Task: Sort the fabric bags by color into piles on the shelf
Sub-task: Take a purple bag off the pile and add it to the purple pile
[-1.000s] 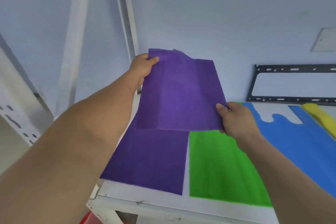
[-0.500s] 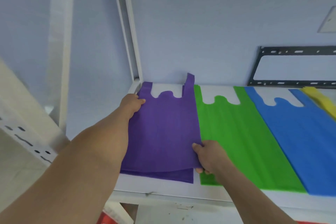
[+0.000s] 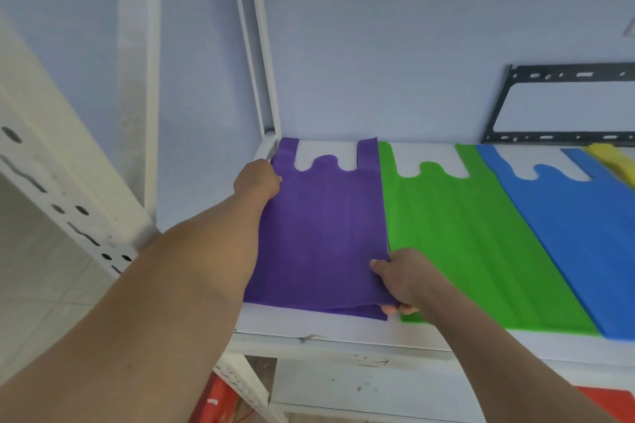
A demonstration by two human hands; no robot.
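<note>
A purple fabric bag (image 3: pixel 323 233) lies flat on the purple pile at the left end of the white shelf (image 3: pixel 309 330), handles toward the wall. My left hand (image 3: pixel 257 178) grips its upper left edge. My right hand (image 3: pixel 395 280) pinches its lower right corner, thumb on top. Beside it lie a green bag (image 3: pixel 464 233), a blue bag (image 3: pixel 577 233) and, at the far right, a yellow bag (image 3: pixel 611 158).
A white upright post (image 3: pixel 261 45) stands at the shelf's back left corner. A perforated white beam (image 3: pixel 58 189) slants at left. A black metal bracket (image 3: pixel 563 103) hangs on the wall behind the blue bag. Something red (image 3: pixel 220 402) shows below the shelf.
The purple bag went from held up in the air down onto the purple pile. Both hands lowered with it and still hold its edges.
</note>
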